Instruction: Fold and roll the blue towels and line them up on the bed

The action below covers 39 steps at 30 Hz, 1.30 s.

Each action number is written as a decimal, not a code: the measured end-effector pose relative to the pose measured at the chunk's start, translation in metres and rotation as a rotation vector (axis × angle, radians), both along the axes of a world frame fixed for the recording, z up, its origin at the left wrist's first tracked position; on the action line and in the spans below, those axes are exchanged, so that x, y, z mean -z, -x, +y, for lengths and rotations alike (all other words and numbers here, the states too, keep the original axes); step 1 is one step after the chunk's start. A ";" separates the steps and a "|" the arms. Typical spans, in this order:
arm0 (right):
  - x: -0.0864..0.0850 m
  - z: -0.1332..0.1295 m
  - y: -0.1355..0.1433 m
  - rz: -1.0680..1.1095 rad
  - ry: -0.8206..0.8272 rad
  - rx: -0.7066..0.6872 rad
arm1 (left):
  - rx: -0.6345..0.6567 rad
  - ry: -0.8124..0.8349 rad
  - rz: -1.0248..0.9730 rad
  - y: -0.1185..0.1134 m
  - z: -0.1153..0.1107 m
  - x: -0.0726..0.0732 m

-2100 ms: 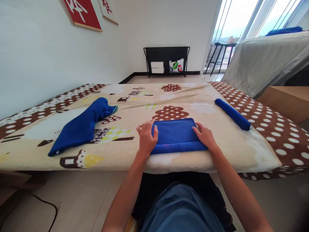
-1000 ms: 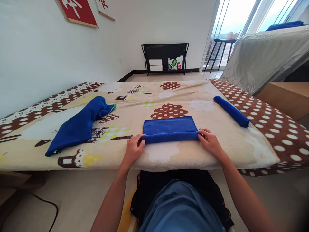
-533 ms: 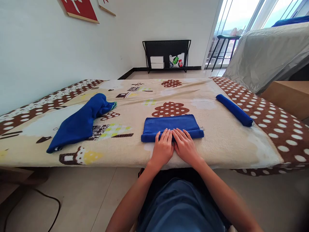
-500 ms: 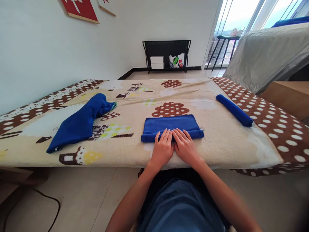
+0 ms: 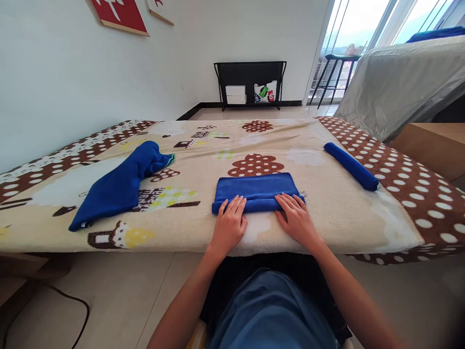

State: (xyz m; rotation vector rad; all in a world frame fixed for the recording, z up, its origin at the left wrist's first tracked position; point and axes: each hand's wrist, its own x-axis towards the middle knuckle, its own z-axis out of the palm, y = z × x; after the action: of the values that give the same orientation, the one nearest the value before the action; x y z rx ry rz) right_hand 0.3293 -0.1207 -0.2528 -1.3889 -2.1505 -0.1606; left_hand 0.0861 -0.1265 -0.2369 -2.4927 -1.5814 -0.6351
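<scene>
Both hands' (image 5: 227, 226) (image 5: 297, 221) fingers lie nearly together, pressing the half-rolled blue towel (image 5: 256, 186); it looks light, soft, best gripped along the near roll.

Two hands (image 5: 228, 227), three blue cloths (image 5: 116, 188) on one blanket (image 5: 196, 177), one stool (image 5: 342, 57)

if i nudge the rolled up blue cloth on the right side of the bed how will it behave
The rolled cloth may roll a little, being cylindrical, though the fuzzy blanket probably slows it. It looks soft, so likely bends if lifted.
</scene>
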 end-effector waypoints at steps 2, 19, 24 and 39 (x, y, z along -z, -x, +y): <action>0.001 0.000 -0.008 -0.002 -0.004 0.008 | -0.017 0.007 0.004 0.009 0.000 -0.001; 0.008 0.012 -0.053 0.002 0.030 0.211 | -0.178 -0.017 -0.065 0.064 0.006 0.004; 0.004 0.020 -0.054 0.073 0.126 0.199 | -0.179 0.036 -0.138 0.072 0.012 -0.001; 0.003 0.027 -0.063 0.192 0.176 0.119 | -0.118 0.107 -0.219 0.086 0.018 -0.005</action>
State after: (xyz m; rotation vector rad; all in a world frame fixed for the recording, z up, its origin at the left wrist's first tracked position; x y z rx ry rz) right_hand 0.3928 -0.0934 -0.2554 -1.5648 -1.9628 0.1158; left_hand -0.0001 -0.1086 -0.2317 -2.4502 -1.8694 -0.8524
